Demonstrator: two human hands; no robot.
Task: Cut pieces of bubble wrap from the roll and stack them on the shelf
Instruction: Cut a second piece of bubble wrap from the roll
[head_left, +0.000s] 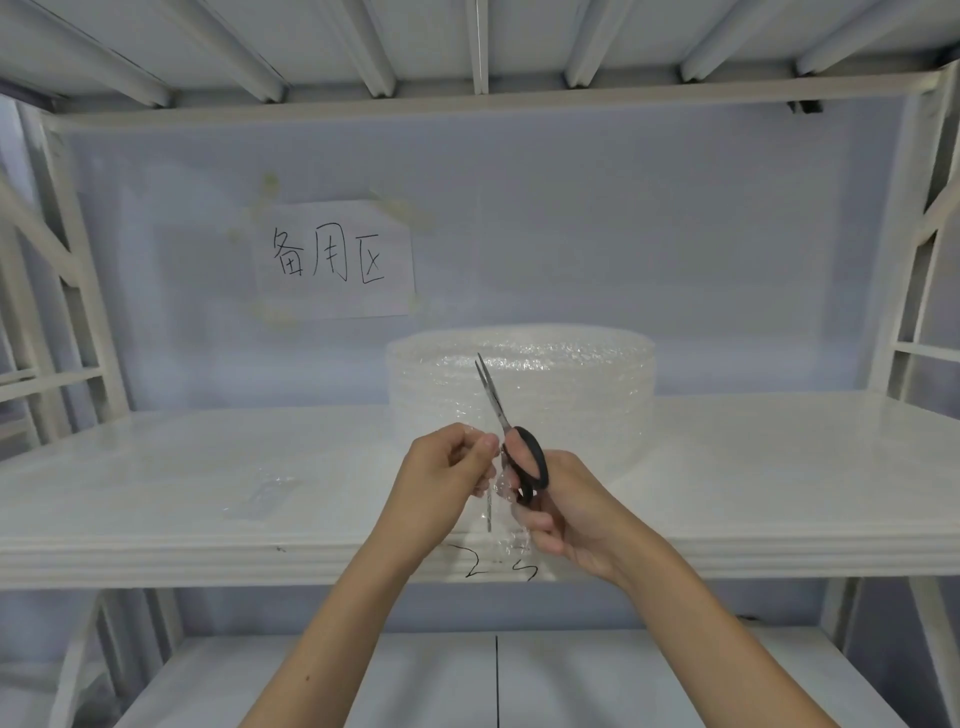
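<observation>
A big roll of clear bubble wrap (566, 379) stands upright on the white shelf (208, 467), right of centre. My right hand (566, 514) holds black-handled scissors (511, 431), blades nearly closed and pointing up and away in front of the roll. My left hand (441, 478) pinches the top of a narrow strip of bubble wrap (501, 514) that hangs down between both hands, over the shelf's front edge. A small cut piece of bubble wrap (262, 496) lies flat on the shelf to the left.
A paper sign (335, 258) with handwritten characters is taped to the back wall. White shelf uprights (72, 291) stand at both sides. A lower shelf board (623, 680) lies below. Black marks (493, 566) are written on the shelf's front edge.
</observation>
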